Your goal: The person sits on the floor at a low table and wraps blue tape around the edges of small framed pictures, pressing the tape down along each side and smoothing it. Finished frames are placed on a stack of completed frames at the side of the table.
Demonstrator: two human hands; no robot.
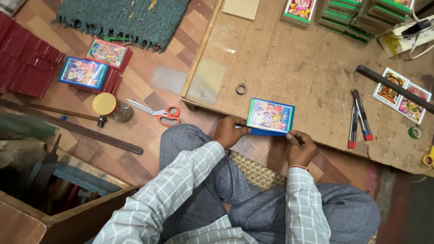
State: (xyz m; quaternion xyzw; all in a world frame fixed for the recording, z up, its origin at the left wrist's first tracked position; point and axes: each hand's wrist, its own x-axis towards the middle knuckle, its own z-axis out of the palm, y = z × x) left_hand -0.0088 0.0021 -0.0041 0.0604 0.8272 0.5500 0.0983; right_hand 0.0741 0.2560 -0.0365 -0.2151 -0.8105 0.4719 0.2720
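From the head camera, your blue-framed picture (270, 116) lies at the near edge of the wooden board (289, 63); keep it flat and press evenly along its lower blue edge. Your left hand (229, 131) pinches its left corner, your right hand (299, 147) fingertips closed against the bottom edge.

A blue-edged picture box (270, 116) is held at the worktop (289, 68) edge by the left hand (229, 131) and right hand (300, 147); red-handled scissors (158, 112) lie on the floor.

Both hands (230, 132) (300, 147) forward, fingers curled.
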